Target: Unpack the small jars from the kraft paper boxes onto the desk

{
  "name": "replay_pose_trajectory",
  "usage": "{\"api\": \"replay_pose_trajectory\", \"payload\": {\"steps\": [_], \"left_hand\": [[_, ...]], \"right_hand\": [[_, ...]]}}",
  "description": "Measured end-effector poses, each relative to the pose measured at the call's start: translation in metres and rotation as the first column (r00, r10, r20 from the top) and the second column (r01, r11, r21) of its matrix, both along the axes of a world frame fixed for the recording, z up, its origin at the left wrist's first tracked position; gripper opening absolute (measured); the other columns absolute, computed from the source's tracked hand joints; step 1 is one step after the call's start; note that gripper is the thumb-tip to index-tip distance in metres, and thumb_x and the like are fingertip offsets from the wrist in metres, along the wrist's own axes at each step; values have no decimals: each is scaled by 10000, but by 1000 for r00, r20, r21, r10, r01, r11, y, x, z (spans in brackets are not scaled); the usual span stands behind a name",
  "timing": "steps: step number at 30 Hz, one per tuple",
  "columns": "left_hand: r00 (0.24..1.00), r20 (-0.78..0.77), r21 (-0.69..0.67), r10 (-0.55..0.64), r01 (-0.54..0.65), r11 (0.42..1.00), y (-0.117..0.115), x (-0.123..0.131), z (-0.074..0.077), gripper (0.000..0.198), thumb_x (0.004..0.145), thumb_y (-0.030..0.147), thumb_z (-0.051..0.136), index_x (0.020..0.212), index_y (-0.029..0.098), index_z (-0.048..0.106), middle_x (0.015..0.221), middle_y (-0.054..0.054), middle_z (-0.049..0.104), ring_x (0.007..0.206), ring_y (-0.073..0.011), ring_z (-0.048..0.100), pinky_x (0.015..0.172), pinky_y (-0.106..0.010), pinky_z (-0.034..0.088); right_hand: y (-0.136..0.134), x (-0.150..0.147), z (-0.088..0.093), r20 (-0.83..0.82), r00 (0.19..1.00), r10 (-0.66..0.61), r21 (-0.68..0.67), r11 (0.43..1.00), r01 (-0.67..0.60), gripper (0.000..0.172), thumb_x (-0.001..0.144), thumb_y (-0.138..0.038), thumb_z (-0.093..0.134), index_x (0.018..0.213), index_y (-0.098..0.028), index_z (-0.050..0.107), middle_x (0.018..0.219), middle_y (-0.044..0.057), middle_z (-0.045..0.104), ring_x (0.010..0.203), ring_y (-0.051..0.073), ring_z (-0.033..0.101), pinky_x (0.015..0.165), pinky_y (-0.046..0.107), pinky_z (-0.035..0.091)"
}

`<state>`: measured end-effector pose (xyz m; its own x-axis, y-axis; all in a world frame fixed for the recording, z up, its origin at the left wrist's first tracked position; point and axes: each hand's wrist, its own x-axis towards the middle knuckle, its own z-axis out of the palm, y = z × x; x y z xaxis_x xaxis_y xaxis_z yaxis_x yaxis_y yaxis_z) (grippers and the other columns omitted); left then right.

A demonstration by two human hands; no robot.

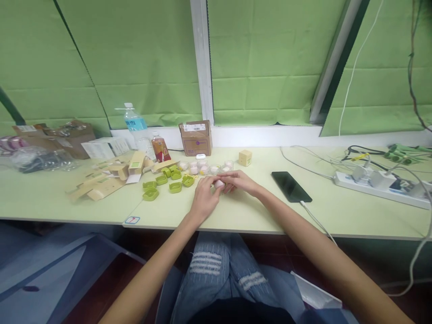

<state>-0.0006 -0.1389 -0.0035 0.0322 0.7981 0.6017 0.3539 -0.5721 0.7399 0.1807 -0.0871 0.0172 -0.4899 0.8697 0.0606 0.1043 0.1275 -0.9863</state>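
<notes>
Both hands meet over the table, around a small pale pink round object (219,184). My left hand (205,196) is closed on its left side, thumb and fingers against it. From the right, my right hand (239,181) touches it with bent fingers, partly hiding it. Just behind the hands are several small clear round containers with pale contents (204,169). Several green plastic trays (175,187) lie to the left of my left hand. A small closed tan box (245,157) stands behind my right hand.
Opened cardboard packaging (106,184) lies at the left, with a water bottle (135,128), a red-labelled bottle (161,148) and a brown box (195,138) behind. To the right are a black phone (291,186) on a cable and a white power strip (381,189).
</notes>
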Motion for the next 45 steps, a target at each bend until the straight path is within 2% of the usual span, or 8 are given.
{"api": "replay_pose_trajectory", "payload": {"steps": [7,14,18,21,23,29,37,45], "left_hand": [[955,-297,90,-7,35,995,-3,5,-3,208,934,245,619,1140,211,621,1126,-83,653,1083,-252,605,983,-428,495],[942,-269,33,-198,215,976,-3,-2,-1,372,886,272,703,1248,238,623,1197,-87,572,1133,-242,583,937,-388,564],[962,-170,-31,-213,211,977,-1,-1,-5,288,887,254,688,1173,227,699,1166,-84,594,1083,-219,612,885,-349,591],[963,-138,-84,-233,223,971,-2,3,-7,273,853,259,730,1121,213,720,1163,-91,643,1077,-224,638,887,-341,585],[959,-99,-136,-265,250,959,-3,6,-7,277,845,272,743,1111,207,699,1166,-91,673,1077,-225,657,892,-340,581],[954,107,-305,-279,298,904,-7,7,-3,409,750,312,840,1047,197,584,1113,-95,717,1044,-251,708,835,-360,601],[954,35,-319,-298,294,901,-5,-6,7,325,766,385,816,980,179,685,1089,-94,757,1079,-272,706,982,-417,537],[971,-13,-326,-239,222,919,-2,-8,6,375,700,415,865,920,174,682,1001,-76,756,1017,-272,719,941,-408,557]], "right_hand": [[-3,18,1,-29,992,125,-58,990,-126,291,892,-235,616,1172,-164,655,887,72,784,683,183,758,630,249,569],[-2,10,-8,-51,992,116,-40,992,-118,255,915,-245,526,1158,-180,565,782,38,750,606,182,731,547,252,540],[-10,18,-7,159,986,52,225,971,-87,256,963,-306,482,1135,-176,620,702,11,709,521,148,659,498,229,467],[-21,28,-6,222,968,-116,517,856,-16,267,938,-341,574,1105,-181,708,1001,79,755,740,164,683,600,246,508],[-27,32,-7,191,975,-114,568,823,-15,332,920,-386,627,1176,-198,723,1223,105,713,923,193,683,673,260,532],[-28,29,-11,184,983,17,469,877,-103,453,885,-496,703,1206,-180,756,1102,85,769,953,216,682,763,291,523],[-29,24,-13,177,983,-49,500,865,-47,423,915,-548,657,1007,-162,803,941,67,776,805,184,653,717,277,484],[-21,25,-21,87,996,29,396,916,-61,471,724,-535,849,1002,-166,755,960,49,684,792,163,617,701,274,496]]}}
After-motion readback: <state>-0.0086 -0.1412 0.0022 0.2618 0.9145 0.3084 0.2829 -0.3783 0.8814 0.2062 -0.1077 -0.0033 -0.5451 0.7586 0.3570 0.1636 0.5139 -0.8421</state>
